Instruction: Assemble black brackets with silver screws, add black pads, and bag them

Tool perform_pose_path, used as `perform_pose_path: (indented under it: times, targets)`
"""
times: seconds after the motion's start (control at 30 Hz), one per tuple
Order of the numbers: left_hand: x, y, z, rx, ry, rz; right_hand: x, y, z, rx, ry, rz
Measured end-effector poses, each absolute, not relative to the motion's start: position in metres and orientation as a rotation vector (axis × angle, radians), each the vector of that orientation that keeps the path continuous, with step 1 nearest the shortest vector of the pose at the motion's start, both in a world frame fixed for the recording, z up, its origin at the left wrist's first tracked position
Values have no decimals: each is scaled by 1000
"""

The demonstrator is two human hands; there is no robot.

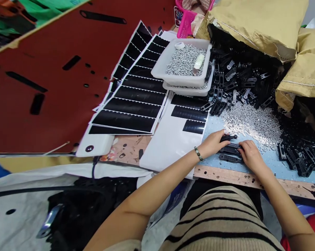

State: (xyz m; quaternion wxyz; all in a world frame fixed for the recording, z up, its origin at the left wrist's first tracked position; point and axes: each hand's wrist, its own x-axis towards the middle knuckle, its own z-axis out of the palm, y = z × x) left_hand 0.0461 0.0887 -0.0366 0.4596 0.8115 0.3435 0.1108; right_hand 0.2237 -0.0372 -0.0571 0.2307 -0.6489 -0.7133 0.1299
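My left hand (pixel 214 143), a beaded bracelet at its wrist, is closed on a narrow black slotted plastic part (pixel 231 137) above the blue work surface. Just below lie two more long black parts side by side, a middle one (pixel 229 150) and a nearer one (pixel 230 159). My right hand (pixel 251 155) has its fingers closed at the right end of the middle part; the thumb is mostly hidden. Behind both hands spreads a pile of small silver screws (pixel 253 122).
Black parts spill from brown paper sacks (pixel 259 24) at the back right. More black parts (pixel 298 158) lie to my right. Stacked white trays (pixel 159 71) hold screws. Sheets of black strips (pixel 139 97) cover the left side, beside a red-brown board (pixel 55 80).
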Motion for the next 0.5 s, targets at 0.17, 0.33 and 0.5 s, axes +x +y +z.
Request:
perform_pose_path:
  times: [0.17,0.33,0.5]
  targets:
    - [45,87,-37,2031,836,287,224,-36,-59,-1810,-1958,345]
    - [45,85,-39,2035,830,302,233,-38,-53,-1751,-1850,503]
    - [44,85,-36,2029,800,329,244,-62,-45,-1813,-1639,523]
